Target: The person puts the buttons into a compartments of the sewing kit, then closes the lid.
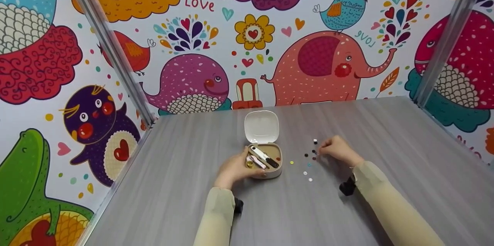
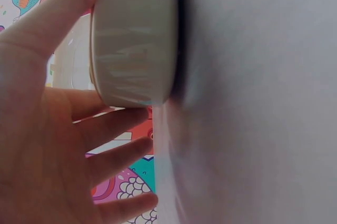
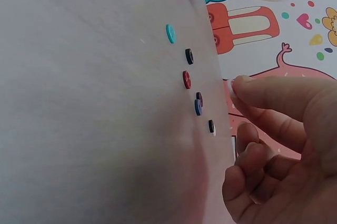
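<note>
A small sewing-kit box (image 1: pixel 266 174) stands on the table with its white lid (image 1: pixel 261 127) raised. My left hand (image 1: pixel 236 168) grips its left side between thumb and fingers; the other fingers spread loosely in the left wrist view. Inside lie a white tool with a black end (image 1: pixel 265 156), a pinkish-white item (image 1: pixel 256 162), something gold (image 1: pixel 250 164) and a red button (image 1: pixel 278 159). My right hand (image 1: pixel 338 150) pinches a small white button (image 3: pixel 230 88) between thumb and forefinger. Beneath it are loose buttons, including a turquoise button (image 3: pixel 170 33) and a red button (image 3: pixel 187 79).
Several buttons lie scattered right of the box, among them a yellow button (image 1: pixel 291 162), a white button (image 1: pixel 310 179) and a black button (image 1: pixel 306 155). The grey table (image 1: pixel 173 184) ends at cartoon-printed walls (image 1: pixel 247 56) behind and at both sides.
</note>
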Demonstrator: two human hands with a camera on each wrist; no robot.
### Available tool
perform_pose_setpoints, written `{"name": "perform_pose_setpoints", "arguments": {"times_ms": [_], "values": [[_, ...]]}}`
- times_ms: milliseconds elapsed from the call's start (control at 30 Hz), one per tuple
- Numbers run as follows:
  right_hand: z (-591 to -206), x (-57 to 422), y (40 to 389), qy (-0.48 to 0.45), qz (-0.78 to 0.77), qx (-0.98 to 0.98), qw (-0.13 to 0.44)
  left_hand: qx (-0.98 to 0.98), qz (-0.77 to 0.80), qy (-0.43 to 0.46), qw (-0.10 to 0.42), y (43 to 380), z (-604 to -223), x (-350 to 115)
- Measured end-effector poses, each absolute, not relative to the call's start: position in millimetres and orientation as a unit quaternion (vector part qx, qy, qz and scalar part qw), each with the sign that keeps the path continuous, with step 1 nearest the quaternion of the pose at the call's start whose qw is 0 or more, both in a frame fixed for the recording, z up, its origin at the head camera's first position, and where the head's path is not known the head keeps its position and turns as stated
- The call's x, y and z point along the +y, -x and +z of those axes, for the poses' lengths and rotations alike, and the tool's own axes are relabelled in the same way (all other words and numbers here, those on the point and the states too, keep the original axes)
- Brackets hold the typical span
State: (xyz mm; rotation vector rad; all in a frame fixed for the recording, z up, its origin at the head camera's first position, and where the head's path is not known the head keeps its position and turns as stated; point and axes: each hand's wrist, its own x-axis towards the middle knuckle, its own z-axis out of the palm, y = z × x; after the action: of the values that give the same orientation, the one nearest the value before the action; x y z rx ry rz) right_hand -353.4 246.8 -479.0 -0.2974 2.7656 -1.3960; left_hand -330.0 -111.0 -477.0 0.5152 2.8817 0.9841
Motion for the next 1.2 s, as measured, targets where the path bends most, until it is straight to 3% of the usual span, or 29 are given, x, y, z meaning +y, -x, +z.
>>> {"name": "perform_pose_setpoints", "arguments": {"times_ms": [367,1200], "values": [[-479.1,243.8,353.8,0.122,-0.442,0.889,-0.013,0.943,0.290,-0.161,0.020,331.0,-478.8,-112.2],[-475.5,233.3,359.3,0.100,-0.440,0.892,-0.006,0.938,0.302,-0.169,0.024,330.5,-478.3,-112.0]]}}
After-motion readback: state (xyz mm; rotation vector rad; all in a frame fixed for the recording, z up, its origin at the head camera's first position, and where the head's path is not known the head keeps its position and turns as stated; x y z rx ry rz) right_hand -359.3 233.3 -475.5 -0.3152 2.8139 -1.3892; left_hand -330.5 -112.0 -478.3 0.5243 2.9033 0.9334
